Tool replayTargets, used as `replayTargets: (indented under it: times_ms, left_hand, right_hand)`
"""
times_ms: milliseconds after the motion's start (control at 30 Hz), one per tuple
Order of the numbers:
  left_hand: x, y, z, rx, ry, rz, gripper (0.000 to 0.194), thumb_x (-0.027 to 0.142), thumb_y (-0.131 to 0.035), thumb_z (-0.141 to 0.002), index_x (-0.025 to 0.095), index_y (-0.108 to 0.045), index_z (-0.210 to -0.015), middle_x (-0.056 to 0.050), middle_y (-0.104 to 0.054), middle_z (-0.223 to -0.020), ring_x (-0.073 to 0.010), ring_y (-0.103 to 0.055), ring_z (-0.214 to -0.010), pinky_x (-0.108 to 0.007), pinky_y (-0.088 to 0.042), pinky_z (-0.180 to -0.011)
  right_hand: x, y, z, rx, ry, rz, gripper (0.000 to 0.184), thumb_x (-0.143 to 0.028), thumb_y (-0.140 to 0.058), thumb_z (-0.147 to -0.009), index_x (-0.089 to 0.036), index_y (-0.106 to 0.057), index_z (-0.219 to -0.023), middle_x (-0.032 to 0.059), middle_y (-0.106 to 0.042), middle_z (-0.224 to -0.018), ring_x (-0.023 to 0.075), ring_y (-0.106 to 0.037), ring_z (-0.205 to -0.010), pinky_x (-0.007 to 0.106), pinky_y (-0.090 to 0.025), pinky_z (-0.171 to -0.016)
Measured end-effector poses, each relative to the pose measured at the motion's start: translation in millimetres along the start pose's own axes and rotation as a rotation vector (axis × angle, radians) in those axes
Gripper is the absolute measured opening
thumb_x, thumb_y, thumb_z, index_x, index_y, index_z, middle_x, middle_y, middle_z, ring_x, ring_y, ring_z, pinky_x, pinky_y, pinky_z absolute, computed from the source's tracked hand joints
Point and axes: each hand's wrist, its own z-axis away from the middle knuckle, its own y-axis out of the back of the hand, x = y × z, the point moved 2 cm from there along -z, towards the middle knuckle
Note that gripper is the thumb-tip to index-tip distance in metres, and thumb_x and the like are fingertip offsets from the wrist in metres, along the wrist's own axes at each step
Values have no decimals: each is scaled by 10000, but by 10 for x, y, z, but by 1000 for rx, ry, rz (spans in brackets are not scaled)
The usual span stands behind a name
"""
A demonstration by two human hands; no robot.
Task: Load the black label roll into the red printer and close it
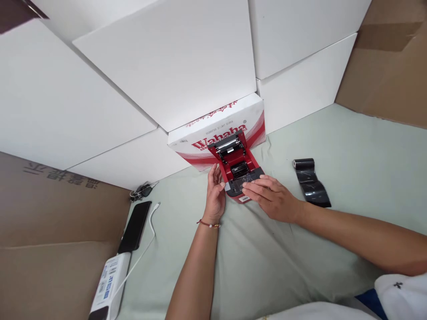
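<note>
A small red label printer (236, 165) sits on the pale green cloth (267, 258) with its lid tipped back against a white and red "Wahaha" box (213, 126). My left hand (215, 195) rests against the printer's left side, fingers curled along its edge. My right hand (271, 195) lies over the printer's front right corner, fingers stretched out and pressed together on a dark translucent strip (245, 180) across its front. A black ribbon roll (310, 180), partly unrolled, lies on the cloth to the right of my right hand.
White foam boards (167, 66) stand behind the box. Brown cardboard (50, 213) flanks the left, more cardboard (387, 62) the right. A black phone (135, 226), keys (142, 191), a white cable (150, 231) and a white labelled device (108, 282) lie at the left.
</note>
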Motion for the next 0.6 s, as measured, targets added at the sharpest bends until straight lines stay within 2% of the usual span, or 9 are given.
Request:
replayTargets:
  times_ms: [133, 267, 400, 500, 600]
  left_hand:
    - [158, -10, -116, 120, 21, -116, 669, 476, -822, -824, 354, -583, -1436, -74, -531, -1628, -296, -441, -1574, -504, -343, -1314]
    - [446, -49, -376, 267, -24, -205, 532, 537, -718, -932, 338, -596, -1409, -81, -497, -1669, -272, -440, -1583, -489, -372, -1283]
    - [647, -114, -560, 227, -38, -226, 469, 614, -624, -983, 311, -656, -1341, -97, -582, -1596, -274, -498, -1539, -450, -472, -1182]
    - [672, -160, -479, 205, -64, -236, 423, 606, -607, -999, 325, -673, -1308, -80, -617, -1544, -260, -538, -1489, -397, -547, -1069]
    - [614, -183, -254, 189, -153, -224, 346, 556, -565, -1033, 316, -723, -1226, -54, -679, -1418, -224, -598, -1390, -371, -563, -1045]
  right_hand:
    - [1, -4, 4, -13, 9, -11, 534, -66, -505, -1036, -176, -550, -1557, 81, -707, -1481, 205, -621, -1338, 475, -493, -1243]
    - [7, 0, -1, 10, 21, -28, 519, -57, -529, -1021, -131, -577, -1533, 105, -709, -1473, 223, -613, -1338, 477, -486, -1245]
    - [17, -15, 4, 14, 25, -66, 540, -45, -524, -1015, -130, -565, -1547, 124, -705, -1472, 235, -617, -1351, 499, -497, -1226]
    - [21, -19, 0, 20, 27, -74, 540, -46, -500, -1017, -137, -564, -1546, 119, -702, -1479, 234, -616, -1359, 505, -511, -1210]
    - [16, 1, -18, 44, 35, -40, 492, -56, -482, -1027, -146, -611, -1494, 85, -710, -1476, 221, -630, -1327, 470, -514, -1210]
